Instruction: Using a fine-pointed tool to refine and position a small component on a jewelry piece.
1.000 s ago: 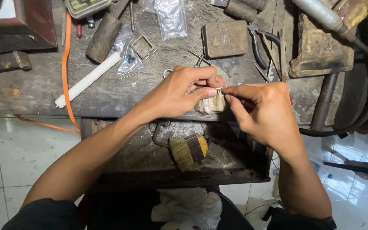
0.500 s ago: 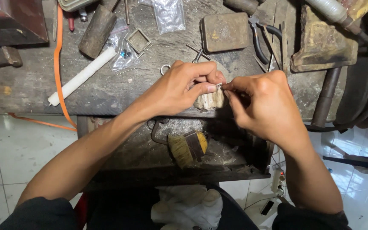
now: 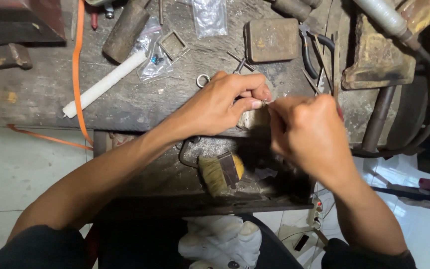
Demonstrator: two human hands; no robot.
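Over scarred workbench (image 3: pixel 36 99) and white tile floor (image 3: pixel 6 169), hands pinching tiny metal piece (image 3: pixel 264 103).

A dark, scarred wooden bench (image 3: pixel 36 107) fills the view from nine o'clock across to three. Below it at six sits a dusty drawer tray (image 3: pixel 175 184). Pale floor tiles (image 3: pixel 6 169) show at eight o'clock, with glossy tiles (image 3: pixel 424 234) catching light at four.

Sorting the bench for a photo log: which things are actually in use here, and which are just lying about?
In use:
left hand
right hand
small metal piece pinched between them

Lying about:
brush
white rod
pliers
metal block
orange cord
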